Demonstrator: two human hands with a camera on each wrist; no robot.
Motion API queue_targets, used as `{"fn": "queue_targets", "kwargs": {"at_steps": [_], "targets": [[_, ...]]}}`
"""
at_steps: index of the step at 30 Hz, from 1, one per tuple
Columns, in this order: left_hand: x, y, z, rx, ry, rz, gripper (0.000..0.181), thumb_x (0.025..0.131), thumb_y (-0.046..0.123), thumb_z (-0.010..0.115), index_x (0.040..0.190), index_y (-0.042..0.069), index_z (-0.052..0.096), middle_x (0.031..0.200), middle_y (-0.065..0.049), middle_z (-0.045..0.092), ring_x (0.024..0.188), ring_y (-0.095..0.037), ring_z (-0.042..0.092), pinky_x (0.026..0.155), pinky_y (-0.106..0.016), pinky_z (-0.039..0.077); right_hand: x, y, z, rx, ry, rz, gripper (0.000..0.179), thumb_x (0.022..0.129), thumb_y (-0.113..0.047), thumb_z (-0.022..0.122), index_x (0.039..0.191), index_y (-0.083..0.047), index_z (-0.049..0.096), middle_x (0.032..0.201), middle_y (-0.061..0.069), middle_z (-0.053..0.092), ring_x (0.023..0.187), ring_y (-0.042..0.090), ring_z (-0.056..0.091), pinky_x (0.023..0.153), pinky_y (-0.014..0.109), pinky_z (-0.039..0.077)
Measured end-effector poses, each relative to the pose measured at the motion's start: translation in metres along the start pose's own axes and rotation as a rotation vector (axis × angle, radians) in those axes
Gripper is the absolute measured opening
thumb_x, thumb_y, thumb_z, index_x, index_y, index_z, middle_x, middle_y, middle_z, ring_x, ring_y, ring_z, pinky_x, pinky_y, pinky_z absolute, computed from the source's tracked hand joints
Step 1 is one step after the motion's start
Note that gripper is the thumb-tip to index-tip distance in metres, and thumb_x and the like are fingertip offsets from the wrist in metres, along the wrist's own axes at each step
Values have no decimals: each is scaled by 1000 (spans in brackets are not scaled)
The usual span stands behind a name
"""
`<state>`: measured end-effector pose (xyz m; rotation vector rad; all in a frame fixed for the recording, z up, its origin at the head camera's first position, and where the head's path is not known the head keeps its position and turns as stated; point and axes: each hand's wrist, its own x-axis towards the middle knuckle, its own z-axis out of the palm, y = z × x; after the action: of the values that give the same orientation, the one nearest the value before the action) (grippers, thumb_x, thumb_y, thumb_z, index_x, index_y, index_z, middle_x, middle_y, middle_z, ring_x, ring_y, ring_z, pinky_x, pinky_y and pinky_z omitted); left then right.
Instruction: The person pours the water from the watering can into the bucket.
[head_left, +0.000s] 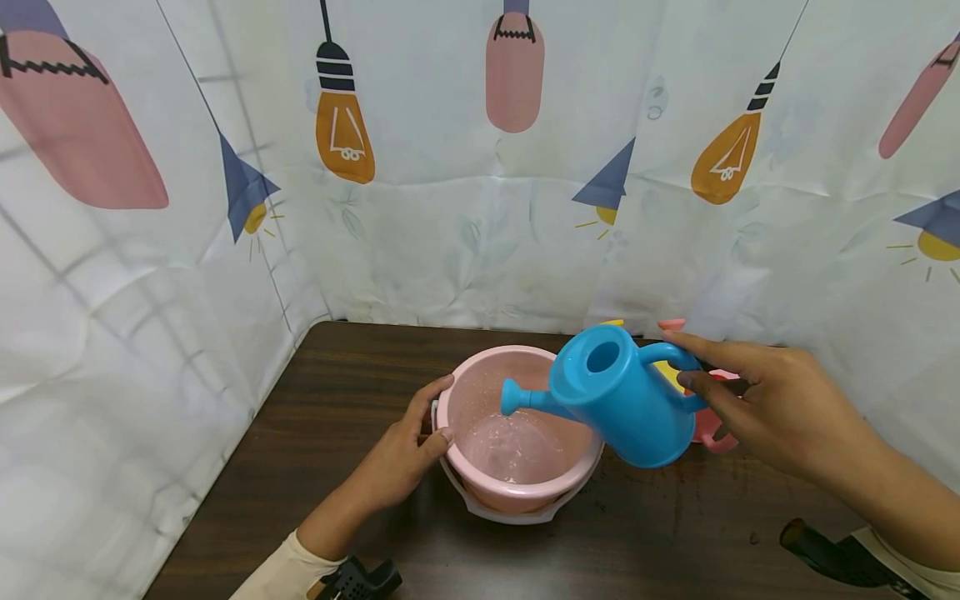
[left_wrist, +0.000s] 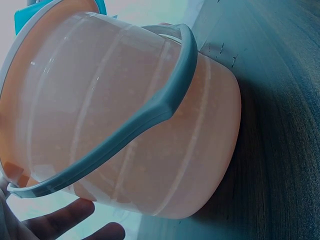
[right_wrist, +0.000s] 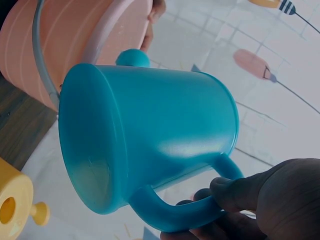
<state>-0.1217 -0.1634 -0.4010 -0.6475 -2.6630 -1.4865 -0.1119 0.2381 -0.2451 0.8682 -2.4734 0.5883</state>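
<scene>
A pink bucket [head_left: 517, 487] with a grey handle [left_wrist: 145, 110] stands on the dark table, shallow clear water rippling inside. My left hand [head_left: 405, 450] holds its left rim, thumb and index finger at the edge; in the left wrist view other fingers [left_wrist: 65, 217] extend beside the wall. In my right hand [head_left: 780, 400] is the handle of a blue watering can [head_left: 637, 417], with the thumb and fingers around it. The can is tilted left, raised, its spout [head_left: 525, 398] over the bucket's opening. Its base faces the right wrist camera.
Behind the blue can, partly hidden, stand a yellow watering can [right_wrist: 15, 200] and a pink-red item with a handle [head_left: 720, 437]. Water drops wet the wood table [head_left: 720, 500] at right. A printed white curtain [head_left: 465, 250] hangs along the back and left.
</scene>
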Motion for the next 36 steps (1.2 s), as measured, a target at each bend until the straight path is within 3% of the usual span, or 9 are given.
{"fn": "queue_targets", "kwargs": {"at_steps": [15,29,36], "targets": [[0,-2,1,-5,4,-4,64,104,32,54,160,32,24,126,-9,64,109,-20,64,91,-43,51,0,0,0,-10,18,-10,74,71,9,87,139,-12,66,93,5,77,65,12,73,54,14,50],[-1,-1,1,-11,5,0,64,104,31,53,160,33,22,127,-8,64,109,-20,64,91,-44,51,1,1,-1,0,13,-25,77,71,9,87,140,-13,65,93,5,76,61,4,70,55,14,50],[-1,-1,0,-13,2,1,64,104,31,53,160,31,22,128,-10,64,110,-21,64,91,-44,51,0,1,0,-2,13,-18,75,72,9,86,140,-13,65,92,4,77,63,9,71,54,14,50]]}}
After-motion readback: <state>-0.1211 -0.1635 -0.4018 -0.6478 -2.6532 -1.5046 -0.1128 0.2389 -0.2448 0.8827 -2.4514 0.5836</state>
